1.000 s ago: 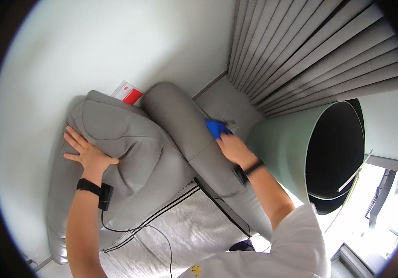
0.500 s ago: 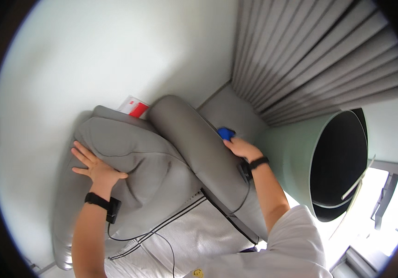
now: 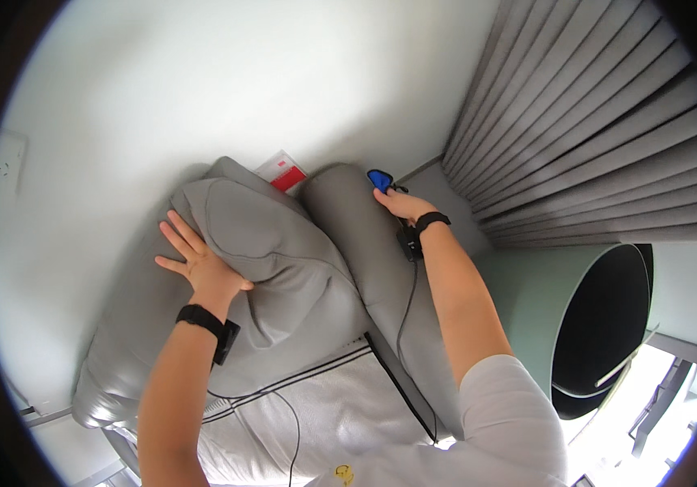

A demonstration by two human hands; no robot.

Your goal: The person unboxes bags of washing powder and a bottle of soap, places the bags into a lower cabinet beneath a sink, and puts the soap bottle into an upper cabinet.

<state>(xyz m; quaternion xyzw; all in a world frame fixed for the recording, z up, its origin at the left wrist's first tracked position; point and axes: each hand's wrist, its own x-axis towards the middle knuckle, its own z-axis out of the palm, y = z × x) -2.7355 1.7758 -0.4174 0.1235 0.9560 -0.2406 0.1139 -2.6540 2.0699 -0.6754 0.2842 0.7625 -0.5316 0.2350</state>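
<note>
My left hand (image 3: 209, 269) lies with its fingers spread on the grey sofa's puffy back cushion (image 3: 291, 280), which is creased beside the thumb. At the far end of the rounded grey armrest (image 3: 344, 211), my right hand (image 3: 403, 206) is closed on a small blue pad with a dark edge (image 3: 379, 179); its exact kind is not clear. Part of the pad is hidden by the fingers. Both wrists wear black straps with small black boxes, and a thin dark cable (image 3: 407, 312) runs down from the right one.
A red and white card (image 3: 285, 174) stands between sofa and white wall. Grey pleated curtains (image 3: 584, 138) hang at the right. Below them, a large pale green cylinder (image 3: 527, 292) with a dark opening stands close to my right arm. The sofa seat has a light, textured cover (image 3: 316, 406).
My right hand has moved with the blue pad along the armrest to its far end. The view has shifted; my left hand still rests spread on the cushion.
</note>
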